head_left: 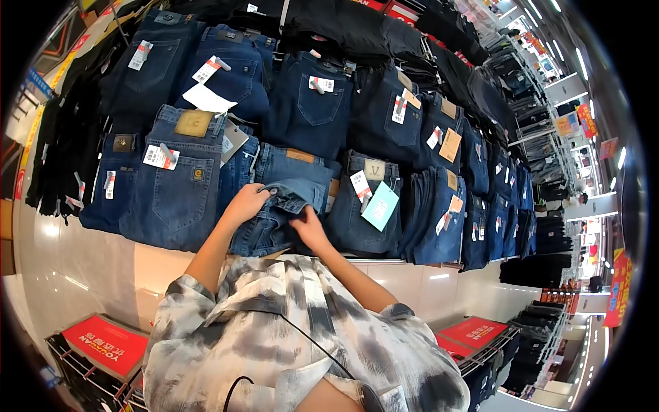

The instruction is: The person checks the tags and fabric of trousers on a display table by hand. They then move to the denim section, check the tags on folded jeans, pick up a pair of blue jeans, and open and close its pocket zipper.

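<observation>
A folded pair of blue jeans (285, 168) with a brown waist patch lies in front of me, its near part lifted and bunched. My left hand (248, 202) is closed on the waistband at its left side, near a metal button. On the right side of the same denim, my right hand (307, 225) has its fingers curled at the fabric's edge; some fingertips are hidden by the cloth. To the left sit jeans with a tan patch (194, 123) and a price tag. To the right lie jeans with a "V" patch (373, 169) and a turquoise tag (379, 206).
More folded jeans (309, 103) with tags fill the display behind. Black trousers (343, 29) are stacked at the back. Red signs (103, 343) top racks on both sides behind me. Hanging clothes (542, 123) line the right. Pale tiled floor (62, 254) shows at left.
</observation>
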Tool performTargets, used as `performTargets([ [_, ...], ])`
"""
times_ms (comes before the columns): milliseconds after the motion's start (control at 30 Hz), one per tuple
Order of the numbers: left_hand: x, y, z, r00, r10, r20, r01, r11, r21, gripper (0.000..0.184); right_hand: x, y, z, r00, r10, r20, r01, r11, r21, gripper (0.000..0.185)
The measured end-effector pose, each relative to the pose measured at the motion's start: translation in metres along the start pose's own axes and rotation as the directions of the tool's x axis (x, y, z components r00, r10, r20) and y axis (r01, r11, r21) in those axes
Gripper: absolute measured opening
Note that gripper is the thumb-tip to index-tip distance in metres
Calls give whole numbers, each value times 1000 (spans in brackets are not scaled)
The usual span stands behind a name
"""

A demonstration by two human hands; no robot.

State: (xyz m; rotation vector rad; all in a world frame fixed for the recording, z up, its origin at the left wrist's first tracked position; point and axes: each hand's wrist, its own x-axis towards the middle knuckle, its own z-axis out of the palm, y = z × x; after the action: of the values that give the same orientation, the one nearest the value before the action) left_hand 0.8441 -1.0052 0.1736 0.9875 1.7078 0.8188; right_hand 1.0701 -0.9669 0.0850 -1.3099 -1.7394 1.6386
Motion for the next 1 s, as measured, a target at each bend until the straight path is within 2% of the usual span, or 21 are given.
performTargets([
  [33,-4,10,0,999,-23,36,25,998,-49,32,5,-17,-8,999,36,41,-38,998,53,47],
  [67,-7,14,1,996,-47,76,54,994,-97,33,-1,-53,-12,999,-51,11,48,981,190,55],
  [100,-7,13,1,991,-69,110,87,983,-163,33,7,-57,-15,999,-41,9,38,965,260,61],
  [133,-5,12,4,984,-97,150,146,921,-361,32,9,-68,-16,999,-32,6,29,944,328,68],
  [200,-16,21,-3,966,-82,245,208,810,-548,38,4,-100,-18,963,-268,-14,249,875,414,79],
  [233,-18,24,-3,964,-63,259,200,812,-548,39,8,-102,-22,960,-278,32,236,865,442,78],
  [267,-21,24,-3,961,-47,273,195,814,-547,40,10,-104,-25,961,-263,80,173,807,565,75],
  [367,-27,18,-4,961,20,275,107,891,-441,41,9,-120,-28,932,-228,281,-91,604,792,72],
  [433,-24,12,-4,952,125,279,-2,916,-401,40,12,-112,-17,939,-247,239,64,808,585,72],
  [467,-21,10,-3,960,122,252,-17,924,-383,39,15,-110,-11,939,-261,224,138,882,450,72],
  [500,-19,9,-3,968,120,221,-31,930,-365,39,13,-108,-3,956,-238,174,172,930,324,73],
  [533,-18,7,-2,975,116,190,-44,937,-347,39,14,-106,3,955,-288,67,281,954,100,65],
  [600,-17,7,-1,989,70,131,-3,892,-453,36,12,-111,5,995,67,74,-89,937,338,50],
  [700,-21,17,-6,996,35,78,20,792,-611,32,13,-102,2,987,145,73,-158,957,243,36],
  [800,-28,36,-13,996,44,81,32,663,-748,24,6,-105,5,995,-58,77,36,964,264,34],
  [833,-27,41,-14,995,56,77,23,640,-768,24,7,-105,13,978,-210,-3,207,961,181,34],
  [867,-27,47,-16,995,70,73,14,619,-786,24,3,-106,14,966,-257,-30,257,966,18,32],
  [933,-34,67,-18,993,107,59,-16,597,-802,25,-7,-128,18,963,-257,-83,259,966,21,29],
  [1000,-39,81,-21,988,144,51,-41,575,-817,27,-9,-144,15,958,-262,-112,274,956,106,25],
])
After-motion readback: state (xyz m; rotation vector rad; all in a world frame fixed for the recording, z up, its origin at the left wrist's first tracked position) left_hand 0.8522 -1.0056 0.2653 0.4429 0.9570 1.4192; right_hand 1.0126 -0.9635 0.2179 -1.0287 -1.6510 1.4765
